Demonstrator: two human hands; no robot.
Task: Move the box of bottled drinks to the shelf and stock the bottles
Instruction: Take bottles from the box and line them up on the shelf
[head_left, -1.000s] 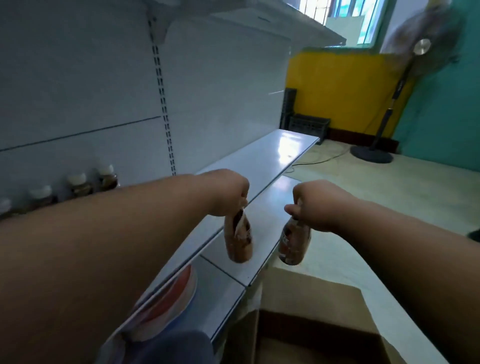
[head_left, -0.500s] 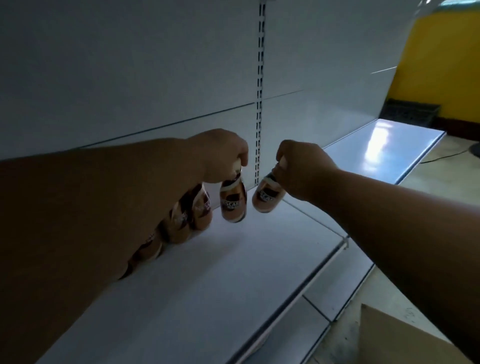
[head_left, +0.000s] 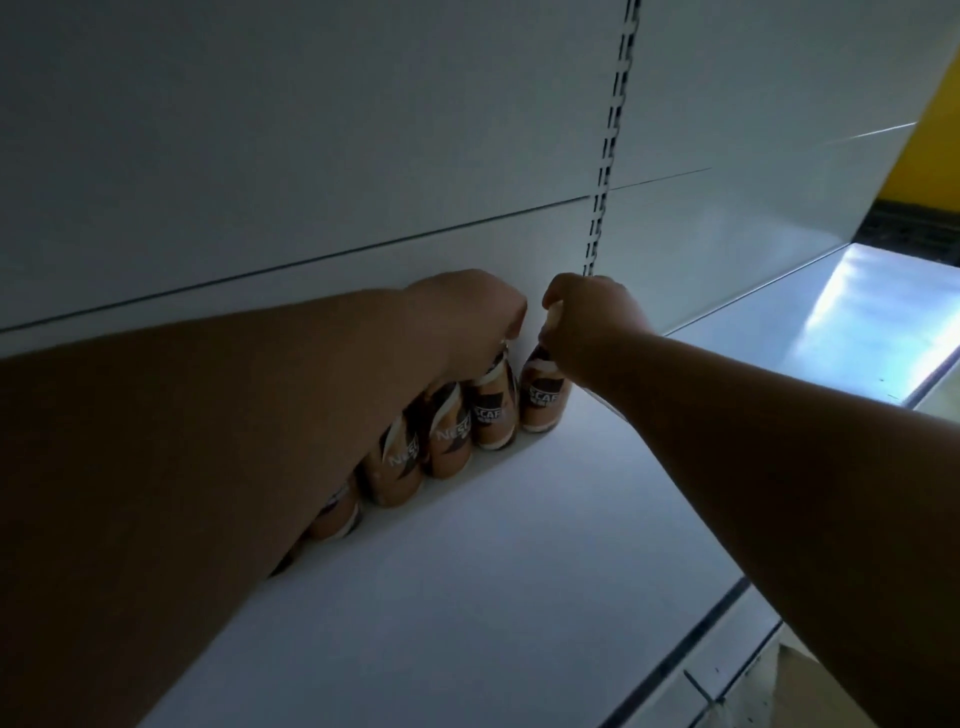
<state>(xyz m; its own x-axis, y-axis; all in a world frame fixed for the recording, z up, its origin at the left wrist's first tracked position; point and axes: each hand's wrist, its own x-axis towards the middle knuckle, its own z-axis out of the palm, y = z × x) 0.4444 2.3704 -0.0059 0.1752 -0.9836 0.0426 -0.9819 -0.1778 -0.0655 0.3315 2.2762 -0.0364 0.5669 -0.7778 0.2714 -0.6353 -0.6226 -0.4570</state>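
Note:
Several brown coffee bottles stand in a row at the back of the white shelf (head_left: 467, 571), against the back panel. My left hand (head_left: 467, 317) grips the cap of one bottle (head_left: 491, 410) near the row's right end. My right hand (head_left: 587, 322) grips the top of the rightmost bottle (head_left: 543, 402). Both bottles stand upright on the shelf, side by side. My left forearm covers the left part of the row, where two more bottles (head_left: 400, 467) show below it.
A slotted upright (head_left: 605, 171) runs down the white back panel just right of the hands. The shelf continues to the right with a glare patch (head_left: 857, 306). A corner of the cardboard box (head_left: 800, 691) shows at the bottom right. A yellow wall (head_left: 930, 156) lies far right.
Both hands carried a bottle each from over the box up to the shelf and back towards the panel. The two bottles now stand at the right end of the row.

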